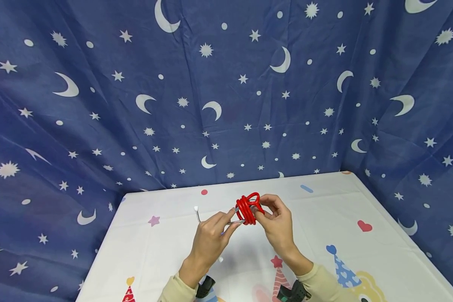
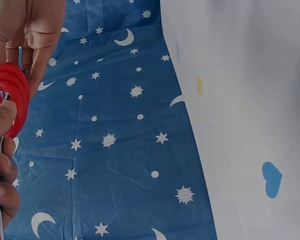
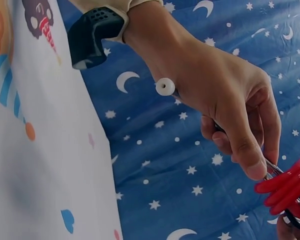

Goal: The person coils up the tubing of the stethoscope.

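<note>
A bundle of glossy red cord is wound in several turns around a bent metal wire frame with white end caps; a loop of the cord stands out on the right. My left hand grips the wire frame just left of the turns, fingertips close against the red cord. From the other side my right hand pinches the loop end of the cord between thumb and fingers. A white end cap shows beside the left wrist in the right wrist view. Both hands hold the bundle above the table.
A white table cover printed with hearts, stars and party hats lies under the hands. Behind it and at both sides hangs a blue curtain with moons and stars. Each wrist carries a dark strapped device.
</note>
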